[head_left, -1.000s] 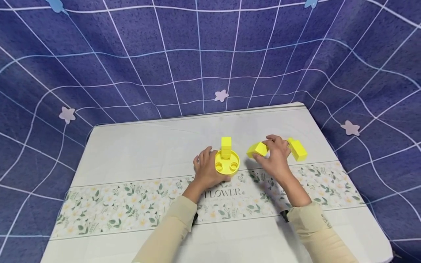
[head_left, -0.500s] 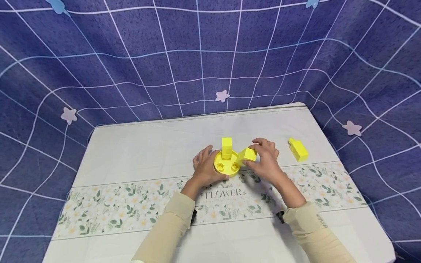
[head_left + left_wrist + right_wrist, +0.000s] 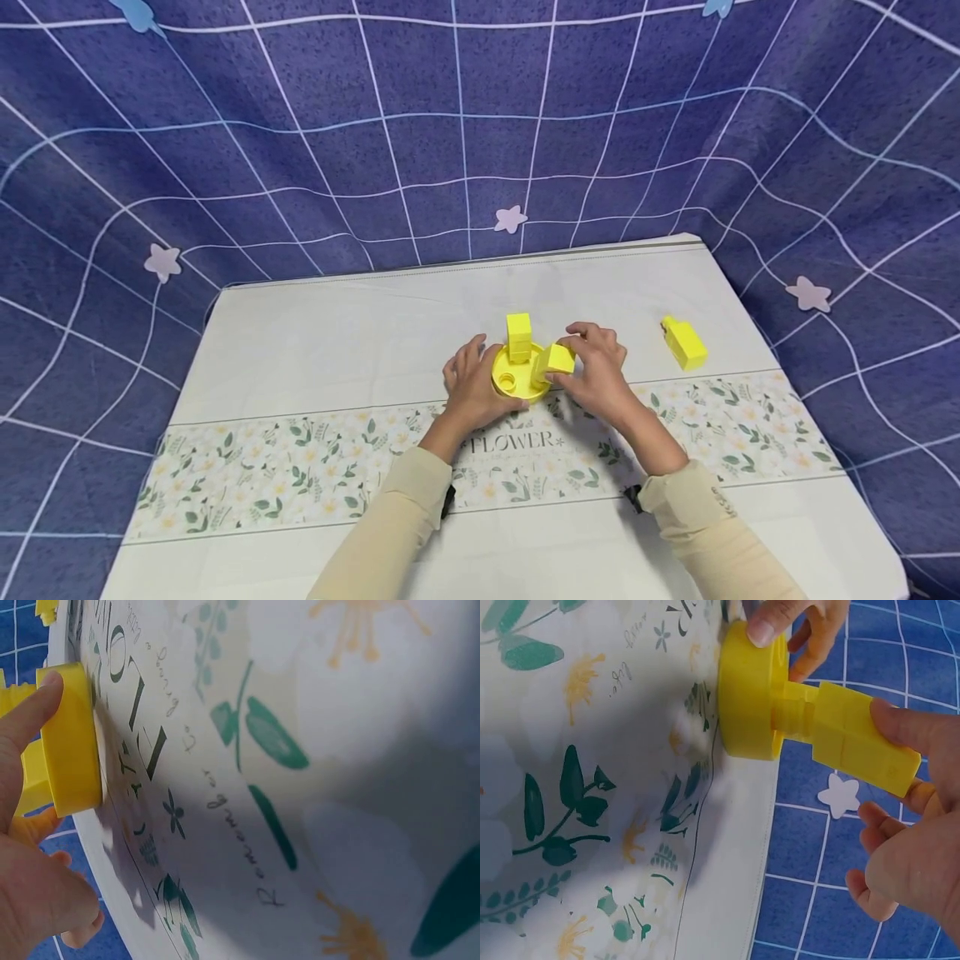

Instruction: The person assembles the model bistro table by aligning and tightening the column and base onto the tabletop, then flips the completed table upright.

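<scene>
A round yellow base (image 3: 517, 385) stands on the table, with a yellow block (image 3: 519, 333) upright at its back and one bare round socket (image 3: 507, 382) at its front left. My left hand (image 3: 475, 387) grips the base's left side between thumb and fingers. My right hand (image 3: 597, 372) pinches a second yellow block (image 3: 555, 361) over the base's right side. In the right wrist view this block (image 3: 864, 739) leans slightly, its narrow end at the base (image 3: 748, 694); whether it sits fully in a socket I cannot tell.
Another yellow block (image 3: 686, 344) with a narrow knob lies on its side at the right of the table. The white table cover (image 3: 315, 333) has a floral band across it. A blue curtain (image 3: 420, 150) with a grid pattern hangs behind the table.
My right hand has moved left with its block, from beside the lying block to the base's right side. My left hand still holds the base in about the same place.
</scene>
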`<state>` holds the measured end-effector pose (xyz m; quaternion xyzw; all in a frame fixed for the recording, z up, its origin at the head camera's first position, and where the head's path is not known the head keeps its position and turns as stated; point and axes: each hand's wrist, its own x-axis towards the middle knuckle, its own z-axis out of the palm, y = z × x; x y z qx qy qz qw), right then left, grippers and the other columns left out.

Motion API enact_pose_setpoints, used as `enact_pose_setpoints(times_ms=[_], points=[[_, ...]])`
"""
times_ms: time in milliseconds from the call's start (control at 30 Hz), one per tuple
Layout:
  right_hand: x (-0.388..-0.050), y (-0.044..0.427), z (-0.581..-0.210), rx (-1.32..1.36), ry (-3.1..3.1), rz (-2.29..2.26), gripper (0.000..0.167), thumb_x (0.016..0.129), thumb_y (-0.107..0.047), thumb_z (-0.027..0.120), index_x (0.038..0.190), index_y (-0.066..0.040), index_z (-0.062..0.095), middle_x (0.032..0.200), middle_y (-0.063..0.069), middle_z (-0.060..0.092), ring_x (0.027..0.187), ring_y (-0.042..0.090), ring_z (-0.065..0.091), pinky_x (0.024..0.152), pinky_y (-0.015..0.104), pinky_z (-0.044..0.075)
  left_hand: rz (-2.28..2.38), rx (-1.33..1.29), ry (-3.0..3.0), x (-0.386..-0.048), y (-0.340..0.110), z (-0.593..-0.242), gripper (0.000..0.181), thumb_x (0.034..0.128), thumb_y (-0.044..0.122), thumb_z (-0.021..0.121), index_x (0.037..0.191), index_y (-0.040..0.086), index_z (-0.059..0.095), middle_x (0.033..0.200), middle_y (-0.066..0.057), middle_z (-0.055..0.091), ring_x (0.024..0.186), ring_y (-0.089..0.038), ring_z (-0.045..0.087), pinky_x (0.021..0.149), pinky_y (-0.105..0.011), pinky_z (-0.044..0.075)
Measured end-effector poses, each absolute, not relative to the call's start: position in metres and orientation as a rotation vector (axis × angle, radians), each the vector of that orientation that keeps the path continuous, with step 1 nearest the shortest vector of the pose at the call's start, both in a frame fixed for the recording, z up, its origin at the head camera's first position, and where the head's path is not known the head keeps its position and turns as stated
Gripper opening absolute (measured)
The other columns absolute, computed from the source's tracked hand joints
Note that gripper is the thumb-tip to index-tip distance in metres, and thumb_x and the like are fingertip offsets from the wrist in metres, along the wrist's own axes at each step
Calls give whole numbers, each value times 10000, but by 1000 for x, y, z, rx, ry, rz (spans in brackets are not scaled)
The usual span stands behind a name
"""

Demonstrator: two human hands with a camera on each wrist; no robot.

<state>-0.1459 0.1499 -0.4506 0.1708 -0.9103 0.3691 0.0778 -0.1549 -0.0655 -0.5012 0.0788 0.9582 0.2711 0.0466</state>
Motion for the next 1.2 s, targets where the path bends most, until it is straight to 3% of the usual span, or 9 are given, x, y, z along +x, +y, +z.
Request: enact_pose_setpoints(times_ms=[200,400,500,567,667,800,933,1067,1200], points=[[-147,146,-454,538,-2752,1042,389,744,-163,833,1074,-36,669,1303,153,462,1154,342,324,931,566,173,823,243,2929,-155,-66,-502,1009,596,583,842,1435,236,402,1563,-43,144,1407,-226,97,1104,-496,49],[-147,139,-465,524,-2670,902,365,689,-219,874,883,-6,649,1202,161,537,1077,332,389,952,569,184,821,251,2935,-155,-66,-503,1012,596,589,840,1436,233,402,1568,-43,127,1414,-226,82,1106,-494,43],[-146,136,-471,511,-2631,819,392,707,-275,860,862,3,631,1152,163,556,1036,330,408,945,569,200,816,252,2934,-155,-66,-503,1012,601,588,837,1439,232,397,1568,-43,122,1413,-227,74,1107,-494,39],[-143,136,-473,514,-2638,807,436,728,-314,845,927,15,640,1180,174,543,1051,337,400,944,568,196,812,257,2940,-155,-66,-503,1011,601,587,836,1439,226,400,1567,-48,124,1412,-231,75,1108,-495,37],[-139,139,-471,531,-2704,885,585,751,-349,825,1155,18,614,1310,184,478,1139,338,355,957,557,172,805,263,2952,-154,-66,-502,1015,594,594,835,1435,222,406,1567,-52,130,1410,-232,81,1110,-495,37],[-137,145,-463,569,-2778,1031,680,772,-280,815,1342,-37,535,1462,158,360,1232,324,286,979,544,147,800,260,2958,-154,-67,-502,1022,584,600,837,1434,227,410,1570,-51,131,1413,-228,82,1112,-495,32],[-140,145,-461,598,-2759,1027,530,735,-253,845,1164,-27,631,1437,171,400,1205,330,317,964,545,161,794,258,2960,-155,-67,-502,1024,584,600,838,1437,231,409,1573,-49,123,1417,-227,68,1111,-502,26],[-144,138,-466,594,-2771,833,496,716,-401,839,931,-41,572,1326,189,478,1139,346,364,955,545,191,785,259,2964,-156,-66,-503,1017,585,610,833,1433,242,409,1573,-44,115,1418,-222,57,1108,-508,24],[-145,135,-465,641,-2796,725,543,741,-474,793,944,-38,540,1308,193,462,1145,361,363,966,569,190,778,261,2968,-156,-66,-504,997,580,661,806,1411,268,421,1574,-32,111,1422,-216,49,1106,-518,19]])
